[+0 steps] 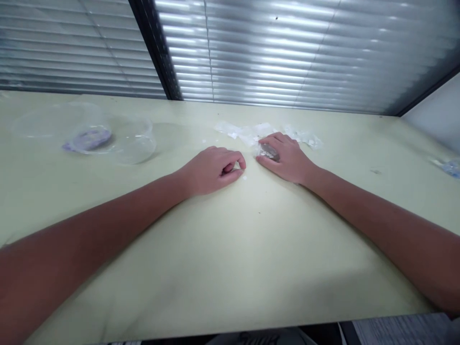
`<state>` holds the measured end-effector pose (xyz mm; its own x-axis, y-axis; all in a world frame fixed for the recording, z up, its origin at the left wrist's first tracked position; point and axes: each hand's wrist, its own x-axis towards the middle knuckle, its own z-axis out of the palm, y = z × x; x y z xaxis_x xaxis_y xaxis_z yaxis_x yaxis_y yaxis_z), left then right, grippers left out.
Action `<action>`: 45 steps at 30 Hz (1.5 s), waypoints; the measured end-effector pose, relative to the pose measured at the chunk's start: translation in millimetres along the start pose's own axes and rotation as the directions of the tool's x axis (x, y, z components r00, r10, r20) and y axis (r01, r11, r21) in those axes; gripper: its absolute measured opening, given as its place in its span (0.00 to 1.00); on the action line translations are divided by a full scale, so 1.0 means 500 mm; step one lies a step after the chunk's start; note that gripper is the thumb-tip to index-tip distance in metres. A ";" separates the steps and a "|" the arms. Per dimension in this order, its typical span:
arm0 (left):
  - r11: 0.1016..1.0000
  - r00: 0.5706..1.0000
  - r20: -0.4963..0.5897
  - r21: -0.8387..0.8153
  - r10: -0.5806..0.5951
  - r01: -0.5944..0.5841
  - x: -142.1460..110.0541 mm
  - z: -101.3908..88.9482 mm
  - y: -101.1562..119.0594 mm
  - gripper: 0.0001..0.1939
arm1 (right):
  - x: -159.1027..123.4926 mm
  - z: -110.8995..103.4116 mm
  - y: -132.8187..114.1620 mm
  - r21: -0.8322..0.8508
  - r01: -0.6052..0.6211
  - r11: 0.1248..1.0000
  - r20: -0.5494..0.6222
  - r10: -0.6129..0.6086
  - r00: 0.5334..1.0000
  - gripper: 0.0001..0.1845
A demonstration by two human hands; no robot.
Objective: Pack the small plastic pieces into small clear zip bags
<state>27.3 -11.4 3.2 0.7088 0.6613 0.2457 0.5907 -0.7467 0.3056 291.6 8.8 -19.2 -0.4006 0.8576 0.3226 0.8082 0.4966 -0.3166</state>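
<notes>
My left hand rests on the pale green table with its fingers curled into a loose fist; nothing shows inside it. My right hand lies just to its right, fingers curled over a small grey lump in clear wrapping. Just beyond my right hand, scraps of clear and white wrapping lie scattered on the table. A few white crumbs dot the surface between my hands.
Clear plastic containers stand at the left, one holding a purplish lump. A small blue-and-clear item lies at the right edge. Closed blinds run behind the table.
</notes>
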 end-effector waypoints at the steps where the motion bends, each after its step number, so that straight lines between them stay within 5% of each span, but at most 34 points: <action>1: 1.000 1.000 -0.005 -0.001 0.002 -0.002 0.000 0.001 -0.001 0.08 | 0.000 0.000 0.000 -0.002 0.002 1.000 0.001 -0.002 1.000 0.23; 45: 1.000 1.000 -0.019 -0.018 0.007 -0.007 -0.002 0.006 -0.005 0.07 | -0.003 -0.004 -0.003 -0.016 0.006 1.000 0.001 -0.006 1.000 0.24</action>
<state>26.3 -10.4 -0.8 0.7054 0.6572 0.2656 0.5782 -0.7502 0.3206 292.1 6.5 -17.4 -0.4058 0.8546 0.3239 0.8125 0.4997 -0.3003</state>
